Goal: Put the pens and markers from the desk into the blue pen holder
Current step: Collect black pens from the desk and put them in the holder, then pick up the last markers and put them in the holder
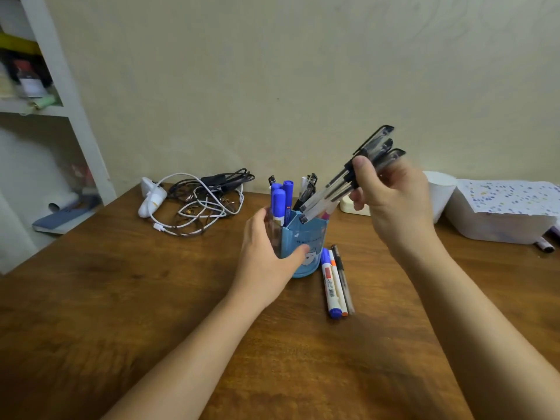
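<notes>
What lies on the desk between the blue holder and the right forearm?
In the head view, three things lie side by side there: a blue-capped marker, a thin orange-tipped pen and a black pen, just right of the holder and left of the forearm.

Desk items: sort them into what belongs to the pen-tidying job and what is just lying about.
Job: blue pen holder, black pens in right hand, left hand, three pens on desk.

Lying about: cable tangle, white tub, paper roll.
</notes>
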